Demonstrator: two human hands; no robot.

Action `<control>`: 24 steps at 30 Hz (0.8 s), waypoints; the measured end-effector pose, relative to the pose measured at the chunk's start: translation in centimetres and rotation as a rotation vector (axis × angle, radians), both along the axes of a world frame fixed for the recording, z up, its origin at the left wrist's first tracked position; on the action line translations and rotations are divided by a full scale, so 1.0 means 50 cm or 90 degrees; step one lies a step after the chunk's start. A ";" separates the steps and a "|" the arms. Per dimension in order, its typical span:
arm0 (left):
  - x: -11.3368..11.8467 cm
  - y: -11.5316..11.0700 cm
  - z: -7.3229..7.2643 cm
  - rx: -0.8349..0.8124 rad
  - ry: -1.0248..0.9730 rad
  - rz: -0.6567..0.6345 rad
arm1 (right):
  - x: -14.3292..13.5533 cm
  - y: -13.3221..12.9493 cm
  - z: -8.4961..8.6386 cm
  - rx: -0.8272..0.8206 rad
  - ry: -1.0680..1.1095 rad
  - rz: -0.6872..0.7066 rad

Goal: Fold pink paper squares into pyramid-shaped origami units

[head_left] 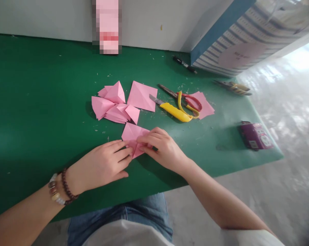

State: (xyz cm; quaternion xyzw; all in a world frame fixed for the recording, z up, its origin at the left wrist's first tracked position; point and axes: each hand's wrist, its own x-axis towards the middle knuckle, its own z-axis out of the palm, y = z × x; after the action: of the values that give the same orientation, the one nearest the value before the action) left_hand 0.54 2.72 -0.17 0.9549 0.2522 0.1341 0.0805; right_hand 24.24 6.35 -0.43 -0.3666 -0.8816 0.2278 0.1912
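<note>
A partly folded pink paper [132, 132] lies on the green table between my hands. My left hand [103, 164] rests on its lower left edge, fingers a little apart and the thumb stretched out. My right hand [164, 147] pinches the paper's right side with bent fingers, which hide part of it. Just beyond is a cluster of folded pink pieces [116, 111]. Beside that cluster lies a creased pink square [142, 95], with the blade tip of a yellow-handled cutter [173, 111] over its right edge.
Scissors with red and yellow handles [192, 101] lie partly over more pink sheets [207, 107]. A black pen [184, 64], pliers [233, 87] and a purple box [256, 136] are farther right. A striped box [228, 51] stands behind on the green table [41, 102].
</note>
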 end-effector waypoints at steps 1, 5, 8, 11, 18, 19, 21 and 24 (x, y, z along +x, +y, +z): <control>-0.001 0.000 0.000 -0.004 -0.005 -0.001 | -0.002 0.000 -0.001 -0.004 -0.004 -0.008; -0.004 0.001 -0.002 -0.025 -0.020 0.007 | 0.000 0.001 -0.005 0.006 0.003 -0.005; -0.003 0.002 0.000 -0.038 -0.017 0.014 | 0.002 0.001 -0.008 0.029 0.005 0.010; -0.001 0.004 0.002 -0.049 -0.006 0.005 | 0.003 0.001 -0.009 0.043 0.009 0.016; -0.001 0.004 0.003 -0.063 0.000 0.009 | 0.001 0.001 -0.012 0.052 0.009 0.013; -0.001 0.004 0.002 -0.064 0.001 0.009 | 0.000 0.001 -0.013 0.053 0.008 0.011; -0.001 0.004 0.001 -0.066 0.004 0.008 | 0.000 -0.001 -0.014 0.053 0.005 0.006; 0.000 0.004 0.000 -0.068 0.002 0.009 | -0.001 -0.003 -0.015 0.057 0.000 -0.002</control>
State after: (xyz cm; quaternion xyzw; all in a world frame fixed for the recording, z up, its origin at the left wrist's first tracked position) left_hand 0.55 2.92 -0.15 0.9478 0.2656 0.1194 0.1297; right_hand 24.16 6.18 -1.19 -0.3593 -0.8902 0.1877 0.2080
